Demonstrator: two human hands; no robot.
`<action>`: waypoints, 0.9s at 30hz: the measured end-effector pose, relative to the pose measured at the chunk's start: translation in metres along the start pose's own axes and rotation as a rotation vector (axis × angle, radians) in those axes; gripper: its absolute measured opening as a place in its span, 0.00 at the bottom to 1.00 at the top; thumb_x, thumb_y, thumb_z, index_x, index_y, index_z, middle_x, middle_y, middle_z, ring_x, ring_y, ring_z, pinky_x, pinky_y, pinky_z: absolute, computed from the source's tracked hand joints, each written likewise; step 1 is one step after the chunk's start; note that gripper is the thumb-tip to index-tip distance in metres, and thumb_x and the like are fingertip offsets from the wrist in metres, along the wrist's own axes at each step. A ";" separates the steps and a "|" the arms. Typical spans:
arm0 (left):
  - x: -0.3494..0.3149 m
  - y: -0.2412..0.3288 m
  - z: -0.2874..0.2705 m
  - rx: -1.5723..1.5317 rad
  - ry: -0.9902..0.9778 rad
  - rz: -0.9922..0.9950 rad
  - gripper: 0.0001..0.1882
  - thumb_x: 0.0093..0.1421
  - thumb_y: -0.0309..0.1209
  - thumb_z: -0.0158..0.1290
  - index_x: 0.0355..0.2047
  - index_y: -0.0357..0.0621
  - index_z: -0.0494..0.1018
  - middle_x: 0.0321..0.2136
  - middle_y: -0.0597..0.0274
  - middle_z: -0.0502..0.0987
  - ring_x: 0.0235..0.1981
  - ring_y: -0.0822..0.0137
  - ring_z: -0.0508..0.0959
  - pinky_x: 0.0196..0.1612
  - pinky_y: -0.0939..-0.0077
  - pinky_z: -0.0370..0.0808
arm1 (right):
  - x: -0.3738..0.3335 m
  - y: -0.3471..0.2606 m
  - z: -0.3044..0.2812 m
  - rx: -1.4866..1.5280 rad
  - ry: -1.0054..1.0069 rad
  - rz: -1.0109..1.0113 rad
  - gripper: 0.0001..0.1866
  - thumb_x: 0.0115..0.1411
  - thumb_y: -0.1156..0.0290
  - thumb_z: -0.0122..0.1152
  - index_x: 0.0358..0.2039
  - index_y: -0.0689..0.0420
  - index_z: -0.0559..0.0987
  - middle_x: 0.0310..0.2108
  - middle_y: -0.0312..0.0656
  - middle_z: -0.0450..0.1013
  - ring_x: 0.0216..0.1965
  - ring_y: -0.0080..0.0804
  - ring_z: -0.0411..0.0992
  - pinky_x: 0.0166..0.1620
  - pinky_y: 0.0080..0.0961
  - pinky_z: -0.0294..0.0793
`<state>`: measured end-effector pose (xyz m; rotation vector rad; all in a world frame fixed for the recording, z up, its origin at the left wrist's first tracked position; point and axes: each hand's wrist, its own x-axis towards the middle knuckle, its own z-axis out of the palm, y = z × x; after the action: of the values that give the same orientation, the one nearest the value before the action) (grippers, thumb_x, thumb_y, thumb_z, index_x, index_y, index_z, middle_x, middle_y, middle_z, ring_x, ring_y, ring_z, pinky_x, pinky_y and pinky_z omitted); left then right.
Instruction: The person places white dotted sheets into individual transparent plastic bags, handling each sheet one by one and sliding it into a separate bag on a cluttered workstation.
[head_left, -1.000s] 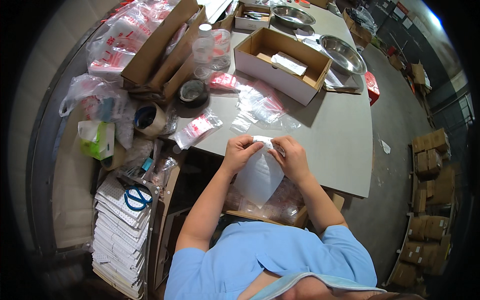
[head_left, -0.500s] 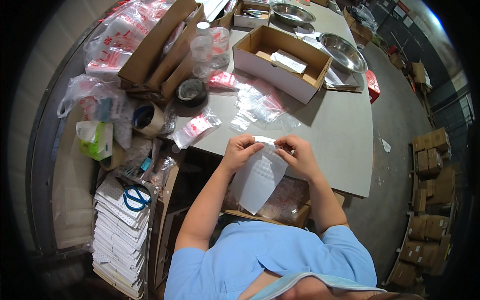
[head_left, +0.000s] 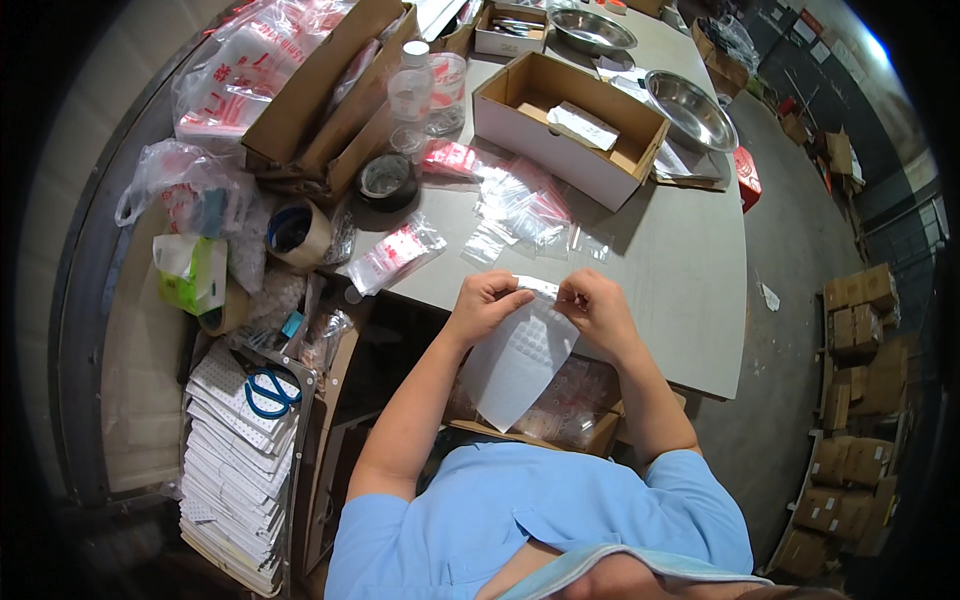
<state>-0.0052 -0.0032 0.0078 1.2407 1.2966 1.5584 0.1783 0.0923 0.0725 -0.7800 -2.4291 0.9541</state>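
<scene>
A whitish, translucent sheet of round stickers (head_left: 513, 375) hangs over the table's near edge, its lower end tapering to a point. Its upper left edge is pinched between the thumb and fingers of my left hand (head_left: 487, 303). My right hand (head_left: 598, 305) has its fingertips closed at the upper right edge of the same sheet; whether a loose sticker is between them is too small to make out. Under the sheet, close to my body, sits an open carton (head_left: 570, 400) of small clear plastic pieces. Just beyond my hands lie small clear zip bags (head_left: 525, 205) with red print.
An open cardboard box (head_left: 560, 125) and a steel bowl (head_left: 690, 110) stand farther back. At left are black tape (head_left: 386, 183), a clear bottle (head_left: 409, 85), a brown tape roll (head_left: 295, 232), and blue scissors (head_left: 270, 392) on stacked printed sheets (head_left: 235, 480).
My right fingertips have shifted slightly at the sheet's top edge. The sheet has tilted a little, and my left hand keeps its pinch.
</scene>
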 end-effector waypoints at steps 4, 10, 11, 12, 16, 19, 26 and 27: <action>0.001 -0.002 0.001 0.034 0.010 0.018 0.08 0.56 0.28 0.61 0.30 0.32 0.79 0.23 0.66 0.75 0.25 0.78 0.70 0.28 0.82 0.67 | -0.002 0.006 -0.004 0.071 -0.102 -0.024 0.08 0.48 0.82 0.64 0.27 0.59 0.74 0.24 0.39 0.71 0.27 0.28 0.72 0.32 0.25 0.71; 0.003 -0.003 0.000 0.100 0.020 0.011 0.09 0.56 0.29 0.62 0.29 0.32 0.79 0.21 0.67 0.74 0.22 0.79 0.68 0.25 0.81 0.65 | 0.057 0.071 -0.037 0.471 -0.020 0.203 0.08 0.52 0.85 0.58 0.33 0.61 0.75 0.27 0.34 0.72 0.31 0.19 0.70 0.36 0.19 0.71; 0.004 -0.002 0.000 0.078 0.016 -0.014 0.09 0.56 0.28 0.61 0.29 0.32 0.79 0.21 0.67 0.74 0.24 0.79 0.69 0.26 0.82 0.65 | 0.068 0.081 -0.035 0.370 0.004 0.230 0.10 0.51 0.85 0.58 0.35 0.61 0.74 0.28 0.37 0.73 0.32 0.24 0.71 0.38 0.22 0.72; 0.003 -0.001 0.001 0.055 0.013 -0.039 0.08 0.56 0.28 0.61 0.29 0.32 0.79 0.22 0.67 0.74 0.25 0.79 0.69 0.28 0.82 0.65 | 0.075 0.090 -0.033 0.270 0.029 0.256 0.12 0.51 0.85 0.58 0.37 0.60 0.74 0.29 0.40 0.73 0.33 0.28 0.73 0.39 0.25 0.73; 0.002 -0.003 0.000 0.046 0.010 -0.056 0.08 0.56 0.27 0.61 0.28 0.32 0.78 0.23 0.69 0.73 0.25 0.81 0.68 0.27 0.83 0.64 | 0.087 0.097 -0.021 -0.155 0.046 0.138 0.16 0.48 0.82 0.62 0.38 0.59 0.72 0.32 0.48 0.75 0.38 0.46 0.74 0.42 0.36 0.73; 0.002 -0.001 0.001 0.042 0.015 -0.029 0.07 0.57 0.27 0.61 0.28 0.32 0.78 0.22 0.70 0.73 0.24 0.81 0.67 0.26 0.83 0.63 | 0.090 0.088 -0.033 -0.387 0.063 0.295 0.20 0.44 0.74 0.71 0.37 0.58 0.72 0.36 0.52 0.76 0.42 0.53 0.73 0.43 0.42 0.72; 0.005 -0.007 0.002 0.014 0.037 -0.048 0.12 0.56 0.29 0.62 0.22 0.33 0.75 0.16 0.71 0.67 0.19 0.81 0.63 0.22 0.81 0.60 | 0.098 0.064 -0.022 -0.164 -0.144 0.201 0.16 0.52 0.76 0.62 0.40 0.61 0.70 0.33 0.52 0.76 0.39 0.52 0.74 0.42 0.40 0.72; 0.005 -0.006 0.003 0.008 0.040 -0.050 0.12 0.56 0.29 0.62 0.23 0.33 0.75 0.16 0.71 0.67 0.19 0.81 0.63 0.22 0.81 0.60 | 0.100 0.060 -0.016 -0.104 -0.176 0.176 0.14 0.53 0.78 0.59 0.41 0.61 0.70 0.34 0.53 0.76 0.39 0.51 0.75 0.42 0.39 0.72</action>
<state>-0.0038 0.0034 0.0033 1.1781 1.3504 1.5515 0.1320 0.2000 0.0572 -0.9992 -2.6135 1.0057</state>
